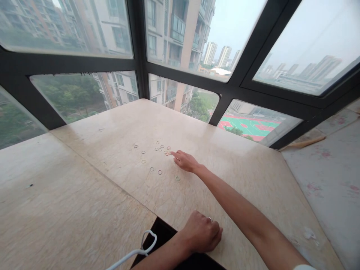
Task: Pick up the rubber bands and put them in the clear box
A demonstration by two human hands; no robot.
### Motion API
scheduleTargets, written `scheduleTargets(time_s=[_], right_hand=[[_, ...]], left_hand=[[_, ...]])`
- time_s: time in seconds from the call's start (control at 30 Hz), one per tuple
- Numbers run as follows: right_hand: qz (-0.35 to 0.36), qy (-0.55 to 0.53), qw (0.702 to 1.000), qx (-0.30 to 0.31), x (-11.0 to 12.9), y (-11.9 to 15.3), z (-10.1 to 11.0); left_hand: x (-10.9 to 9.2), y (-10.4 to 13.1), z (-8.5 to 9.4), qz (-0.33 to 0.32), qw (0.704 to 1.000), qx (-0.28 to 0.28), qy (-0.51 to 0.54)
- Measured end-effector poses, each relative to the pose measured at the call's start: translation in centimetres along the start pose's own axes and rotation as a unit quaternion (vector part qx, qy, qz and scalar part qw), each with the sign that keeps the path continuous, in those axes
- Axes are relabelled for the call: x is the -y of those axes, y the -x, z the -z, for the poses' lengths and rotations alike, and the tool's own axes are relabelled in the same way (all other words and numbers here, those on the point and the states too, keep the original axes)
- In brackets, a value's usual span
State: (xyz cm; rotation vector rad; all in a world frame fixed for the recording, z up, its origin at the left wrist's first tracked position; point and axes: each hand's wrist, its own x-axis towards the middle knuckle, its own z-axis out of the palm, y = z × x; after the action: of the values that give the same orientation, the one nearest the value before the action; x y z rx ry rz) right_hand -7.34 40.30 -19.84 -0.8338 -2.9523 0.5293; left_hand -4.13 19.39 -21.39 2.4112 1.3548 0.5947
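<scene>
Several small thin rings lie scattered on the beige marble sill. My right hand (185,161) reaches over the sill, its index fingertip at an orange ring (167,153) in a small cluster. Below that hand lies a green ring (177,178). To the left are loose rings, among them a grey ring (136,146) and a pinkish ring (160,172). Near the bottom edge, my left hand (201,231) rests curled on the sill with a silver ring on one finger; whether anything is inside its fingers is hidden.
A black flat object (163,228) with a white cable (132,256) lies by my left forearm. Dark window frames (180,77) border the sill (84,180). A clear plastic piece (309,233) sits at the lower right, near a flowered wall (332,168).
</scene>
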Motion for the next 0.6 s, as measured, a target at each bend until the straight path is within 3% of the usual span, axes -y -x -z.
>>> scheduleTargets(time_s=[0.3,0.6], right_hand=[[-0.005,0.078,0.997,0.024,0.4,-3.3,0.1],[-0.021,0.069,0.997,0.035,-0.5,-2.4,0.0]], left_hand=[[0.1,-0.3,-0.8,-0.027,0.999,-0.019,0.003],[-0.2,-0.5,-0.6,-0.061,0.998,-0.003,-0.014]])
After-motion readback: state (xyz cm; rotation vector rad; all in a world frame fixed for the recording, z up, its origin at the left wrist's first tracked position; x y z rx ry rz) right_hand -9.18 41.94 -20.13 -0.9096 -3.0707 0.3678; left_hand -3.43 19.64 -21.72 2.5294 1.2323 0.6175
